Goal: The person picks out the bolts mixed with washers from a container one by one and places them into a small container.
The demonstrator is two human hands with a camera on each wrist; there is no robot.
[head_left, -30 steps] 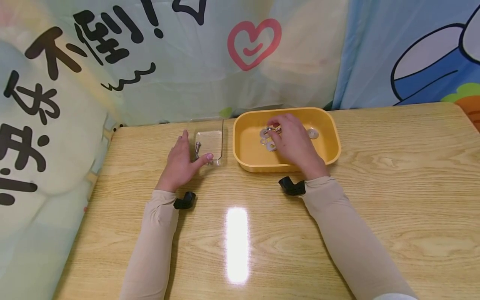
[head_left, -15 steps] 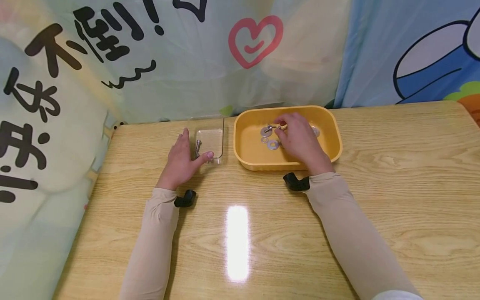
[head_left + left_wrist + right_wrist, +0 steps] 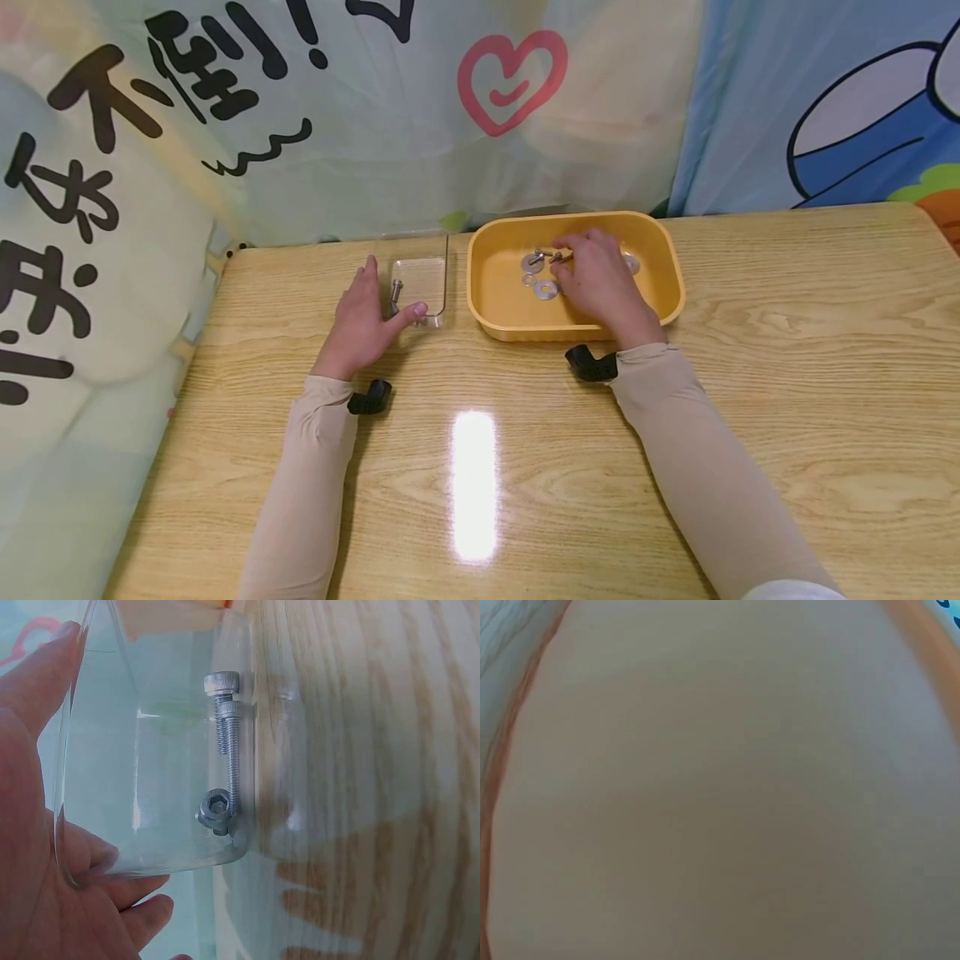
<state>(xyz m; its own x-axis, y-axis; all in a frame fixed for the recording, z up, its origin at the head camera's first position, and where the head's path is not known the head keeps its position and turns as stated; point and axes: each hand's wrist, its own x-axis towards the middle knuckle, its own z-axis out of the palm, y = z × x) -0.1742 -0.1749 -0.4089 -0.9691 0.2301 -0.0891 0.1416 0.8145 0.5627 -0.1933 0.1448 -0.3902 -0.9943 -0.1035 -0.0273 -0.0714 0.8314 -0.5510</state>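
In the head view my left hand [image 3: 360, 321] lies against the left side of a clear plastic box [image 3: 420, 279], fingers straight and thumb stretched along its near edge. The left wrist view shows several socket-head bolts [image 3: 232, 750] in that box [image 3: 165, 802], with my left thumb and fingers [image 3: 146, 919] around its outside. My right hand [image 3: 603, 287] reaches into a yellow tray [image 3: 517, 333], index finger and thumb on either side of a small bolt [image 3: 558, 258]; I cannot tell whether they pinch it. Beside it lie another bolt [image 3: 542, 253] and metal washers [image 3: 546, 290].
Another washer [image 3: 632, 263] sits at the tray's right, partly behind the right hand. A printed cloth [image 3: 360, 192] hangs behind and left of the wooden table [image 3: 420, 475]. The right wrist view is mostly filled by a blurred pale surface [image 3: 720, 787].
My right hand has shifted slightly right inside the tray, and the bolts by its fingertips show more. The left hand stays at the box. The head view has tilted a little.
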